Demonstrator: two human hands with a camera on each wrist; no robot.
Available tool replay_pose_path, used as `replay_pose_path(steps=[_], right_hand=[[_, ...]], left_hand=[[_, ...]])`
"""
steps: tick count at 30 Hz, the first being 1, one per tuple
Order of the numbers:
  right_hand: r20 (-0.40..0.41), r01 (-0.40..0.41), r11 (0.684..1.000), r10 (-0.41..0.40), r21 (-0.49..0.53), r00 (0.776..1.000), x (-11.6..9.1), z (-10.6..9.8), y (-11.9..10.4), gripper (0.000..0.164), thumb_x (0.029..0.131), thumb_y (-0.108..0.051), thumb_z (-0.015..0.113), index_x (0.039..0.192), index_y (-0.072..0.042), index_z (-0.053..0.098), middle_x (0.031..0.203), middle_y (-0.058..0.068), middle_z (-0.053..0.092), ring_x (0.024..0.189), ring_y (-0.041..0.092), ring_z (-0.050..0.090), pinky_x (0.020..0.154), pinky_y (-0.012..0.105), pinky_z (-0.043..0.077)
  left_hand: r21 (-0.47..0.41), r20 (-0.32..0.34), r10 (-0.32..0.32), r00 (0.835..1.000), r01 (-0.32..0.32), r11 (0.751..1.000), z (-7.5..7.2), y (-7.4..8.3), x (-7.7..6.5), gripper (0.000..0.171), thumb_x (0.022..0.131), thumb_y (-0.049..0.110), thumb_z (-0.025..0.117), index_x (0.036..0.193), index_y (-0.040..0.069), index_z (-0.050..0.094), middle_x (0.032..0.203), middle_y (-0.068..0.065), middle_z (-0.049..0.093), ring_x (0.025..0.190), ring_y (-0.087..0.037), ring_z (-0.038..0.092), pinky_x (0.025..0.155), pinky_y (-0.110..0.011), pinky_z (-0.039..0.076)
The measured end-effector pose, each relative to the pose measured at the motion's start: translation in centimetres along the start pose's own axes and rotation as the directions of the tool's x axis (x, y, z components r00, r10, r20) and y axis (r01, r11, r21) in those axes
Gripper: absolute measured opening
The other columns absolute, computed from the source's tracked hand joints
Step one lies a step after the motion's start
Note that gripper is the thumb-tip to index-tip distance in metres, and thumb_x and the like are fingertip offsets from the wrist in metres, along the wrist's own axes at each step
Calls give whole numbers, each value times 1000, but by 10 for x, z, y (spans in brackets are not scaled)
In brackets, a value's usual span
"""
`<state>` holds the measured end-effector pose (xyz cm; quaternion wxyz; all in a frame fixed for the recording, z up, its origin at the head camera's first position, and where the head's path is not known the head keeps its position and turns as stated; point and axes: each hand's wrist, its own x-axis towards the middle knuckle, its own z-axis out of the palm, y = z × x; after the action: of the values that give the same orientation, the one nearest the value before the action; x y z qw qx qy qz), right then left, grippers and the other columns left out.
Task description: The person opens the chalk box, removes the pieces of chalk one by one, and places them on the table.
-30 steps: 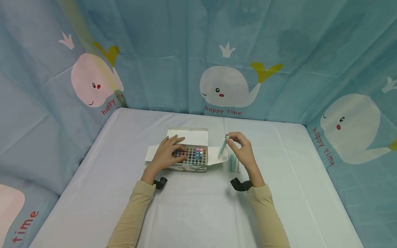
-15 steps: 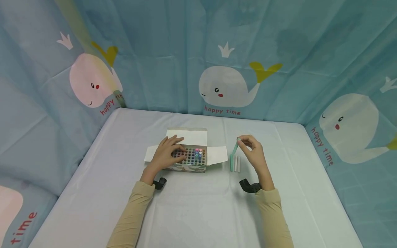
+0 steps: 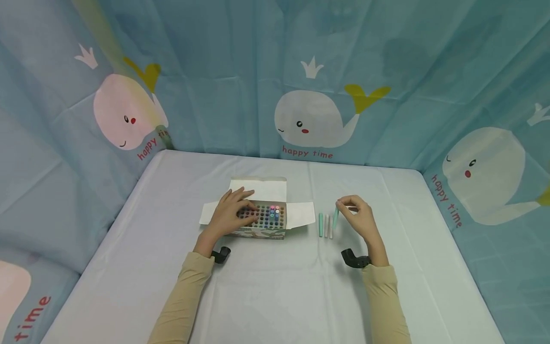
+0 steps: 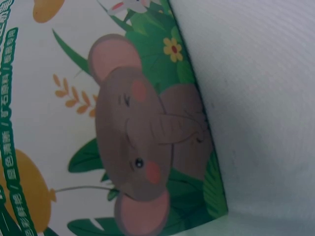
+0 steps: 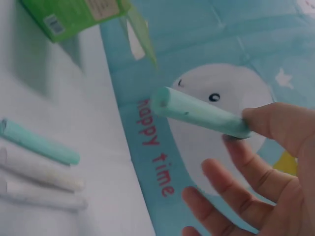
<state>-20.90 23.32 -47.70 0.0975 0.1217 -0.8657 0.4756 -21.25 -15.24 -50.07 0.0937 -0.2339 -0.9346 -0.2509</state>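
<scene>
My right hand [image 3: 360,217] pinches one end of a mint-green chalk stick [image 3: 335,217] between thumb and fingertips. In the right wrist view this chalk [image 5: 202,112] is off the table, its other fingers spread below. Beside it on the cloth lie another green chalk stick [image 3: 320,225] and two white chalk sticks [image 5: 39,169], side by side. My left hand [image 3: 228,214] rests on the left part of an open chalk box [image 3: 258,233], fingers spread, covering some of its holed insert. Several coloured chalk ends, pink, white and blue, stand up near the insert's right side.
The box's white flaps [image 3: 301,214] stick out to the left, right and back. A white cloth [image 3: 275,296] covers the table. Blue curtains [image 3: 215,95] with whale prints stand behind and at both sides. An elephant print [image 4: 133,132] decorates the box's side.
My right hand has moved right, away from the box flap, and lowered the green chalk stick beside the white ones. My left hand has stayed on the box.
</scene>
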Motion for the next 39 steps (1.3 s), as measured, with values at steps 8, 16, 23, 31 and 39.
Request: replay_pose_path(steps=[8, 16, 23, 31, 39], right_hand=[[42, -92, 987, 98, -136, 994, -4, -2, 16, 36, 91, -45, 55, 93, -11, 63, 102, 6, 60, 96, 23, 58, 67, 56, 52], [109, -230, 953, 255, -198, 961, -4, -4, 24, 38, 91, -41, 56, 93, -3, 64, 110, 15, 58, 104, 34, 56, 89, 50, 52], [137, -234, 947, 267, -219, 954, -5, -1, 31, 35, 91, -36, 58, 91, -1, 64, 109, 18, 58, 104, 36, 56, 91, 54, 49], [134, -222, 945, 259, -240, 957, -6, 4, 34, 34, 90, -34, 59, 89, -1, 66, 104, 18, 58, 95, 31, 55, 84, 47, 50], [116, -220, 937, 259, -271, 959, -7, 9, 37, 32, 90, -31, 60, 88, 0, 66, 99, 17, 58, 90, 30, 55, 79, 45, 51]], left_hand=[[6, 7, -10, 1000, 10, 1000, 0, 0, 0, 26, 80, 50, 67, 94, 28, 67, 143, 0, 42, 140, -26, 24, 122, -44, 6], [-2, -1, -8, 1000, 8, 1000, -2, 3, 1, 27, 80, 48, 68, 95, 26, 68, 142, -1, 43, 139, -27, 25, 122, -44, 7], [-6, 2, -22, 1000, 22, 1000, -3, 5, -1, 27, 79, 48, 69, 94, 25, 68, 142, -1, 43, 139, -28, 25, 122, -44, 7], [-5, 3, -25, 1000, 25, 1000, -3, 4, -2, 27, 80, 48, 68, 94, 25, 68, 142, 0, 43, 139, -26, 25, 122, -42, 6], [-9, -1, -19, 1000, 19, 1000, -2, 4, 0, 26, 79, 47, 69, 94, 25, 68, 142, -1, 44, 139, -27, 25, 122, -43, 6]])
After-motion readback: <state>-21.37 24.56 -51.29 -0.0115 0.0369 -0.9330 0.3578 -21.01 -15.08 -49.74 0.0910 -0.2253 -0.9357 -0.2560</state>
